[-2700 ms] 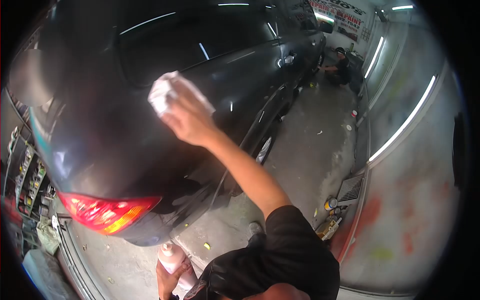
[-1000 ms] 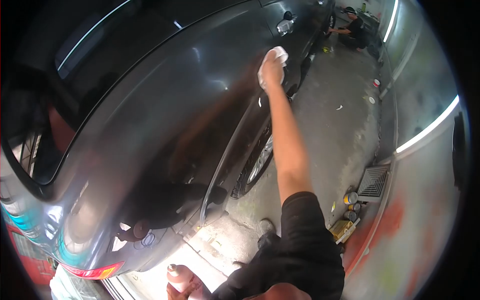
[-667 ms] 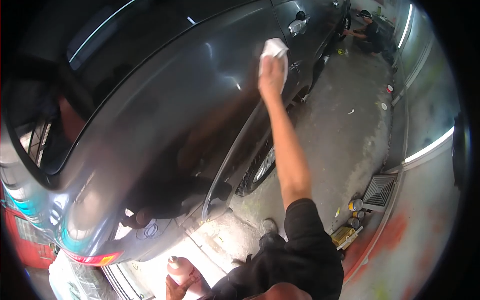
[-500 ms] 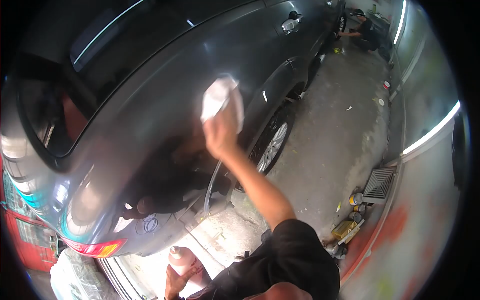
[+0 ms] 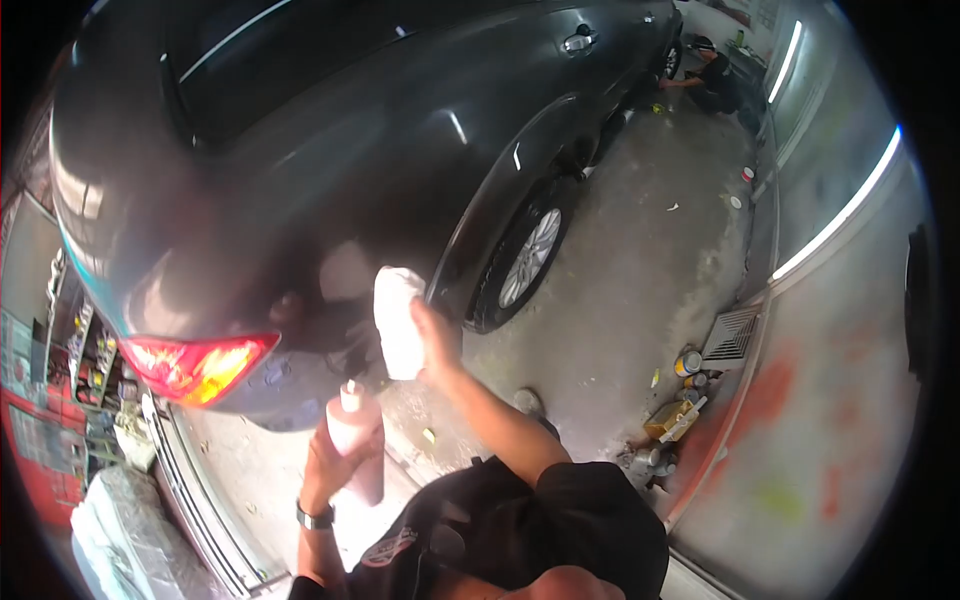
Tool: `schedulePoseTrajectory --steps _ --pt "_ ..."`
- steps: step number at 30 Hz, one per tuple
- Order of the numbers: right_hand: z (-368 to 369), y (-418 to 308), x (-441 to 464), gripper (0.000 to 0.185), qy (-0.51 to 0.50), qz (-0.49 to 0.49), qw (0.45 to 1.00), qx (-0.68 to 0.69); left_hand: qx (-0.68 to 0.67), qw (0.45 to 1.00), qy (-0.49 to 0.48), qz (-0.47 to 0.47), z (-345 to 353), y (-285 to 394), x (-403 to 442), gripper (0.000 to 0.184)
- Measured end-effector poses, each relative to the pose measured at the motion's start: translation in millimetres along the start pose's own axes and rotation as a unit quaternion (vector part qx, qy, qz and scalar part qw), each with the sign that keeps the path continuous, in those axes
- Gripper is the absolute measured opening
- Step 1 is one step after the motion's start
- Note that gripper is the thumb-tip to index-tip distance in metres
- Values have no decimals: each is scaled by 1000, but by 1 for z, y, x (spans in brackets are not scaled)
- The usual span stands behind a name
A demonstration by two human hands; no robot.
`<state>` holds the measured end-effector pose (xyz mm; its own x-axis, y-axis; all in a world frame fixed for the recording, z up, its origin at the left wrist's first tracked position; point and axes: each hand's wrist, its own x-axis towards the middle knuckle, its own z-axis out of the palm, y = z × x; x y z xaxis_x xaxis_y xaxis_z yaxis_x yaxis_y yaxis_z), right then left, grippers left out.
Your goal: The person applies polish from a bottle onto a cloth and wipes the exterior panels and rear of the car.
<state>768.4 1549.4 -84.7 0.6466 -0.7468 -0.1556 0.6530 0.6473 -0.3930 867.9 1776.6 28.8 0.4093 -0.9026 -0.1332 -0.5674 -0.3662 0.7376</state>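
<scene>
A folded white cloth (image 5: pixel 398 325) is held in my right hand (image 5: pixel 436 338), close to the dark car's rear side panel (image 5: pixel 330 215); whether it touches the paint I cannot tell. My left hand (image 5: pixel 325 462) grips a pinkish squeeze bottle (image 5: pixel 356 430) with a pale nozzle, below and a little left of the cloth. The bottle stands nearly upright in front of my chest. To the left of both hands glows the car's red and orange tail light (image 5: pixel 205 368).
The rear wheel (image 5: pixel 530 258) is right of the cloth. Another person (image 5: pixel 712 80) crouches by the front wheel. Cans (image 5: pixel 687 363), a yellow box (image 5: pixel 670 421) and a vent grille (image 5: pixel 731 336) line the right wall. Plastic-wrapped material (image 5: pixel 135 530) lies lower left.
My right hand has come down and back toward me with the cloth, off the upper panel. The left hand has raised the bottle. The view has shifted, showing more of the tail light.
</scene>
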Motion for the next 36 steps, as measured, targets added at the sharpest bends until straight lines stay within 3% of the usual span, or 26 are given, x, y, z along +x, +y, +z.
schedulePoseTrajectory --steps 2,4,6,10,14,20,29,31,32,34,35,36 --pt "6 -26 -46 60 -51 99 984 137 -11 998 -58 13 -13 10 5 74" --pt "-3 -21 -69 65 -82 114 979 149 144 985 -46 82 -18 14 9 78" --pt "-10 -9 -84 73 -80 144 979 117 214 972 -62 77 -22 28 12 80" --pt "3 -7 -101 71 -112 161 976 98 312 938 -129 76 -33 46 32 68" --pt "4 -5 -97 72 -102 155 977 105 395 902 -119 132 -38 53 45 63" --pt "2 0 -95 72 -80 183 971 135 465 869 -134 106 -42 74 54 57" --pt "10 2 -93 71 -71 186 966 166 382 911 -107 110 -41 58 47 57" --pt "14 3 -88 70 -74 173 962 197 297 944 -58 133 -35 38 41 59" --pt "18 3 -82 70 -64 152 969 182 253 956 -36 144 -31 27 38 61" --pt "30 1 -62 69 -39 109 981 155 146 988 -3 51 -20 22 33 65" --pt "41 -7 -50 68 4 73 988 136 133 989 30 54 -13 12 29 65" --pt "48 -16 -36 58 -39 21 988 146 119 989 64 59 -8 5 27 65"
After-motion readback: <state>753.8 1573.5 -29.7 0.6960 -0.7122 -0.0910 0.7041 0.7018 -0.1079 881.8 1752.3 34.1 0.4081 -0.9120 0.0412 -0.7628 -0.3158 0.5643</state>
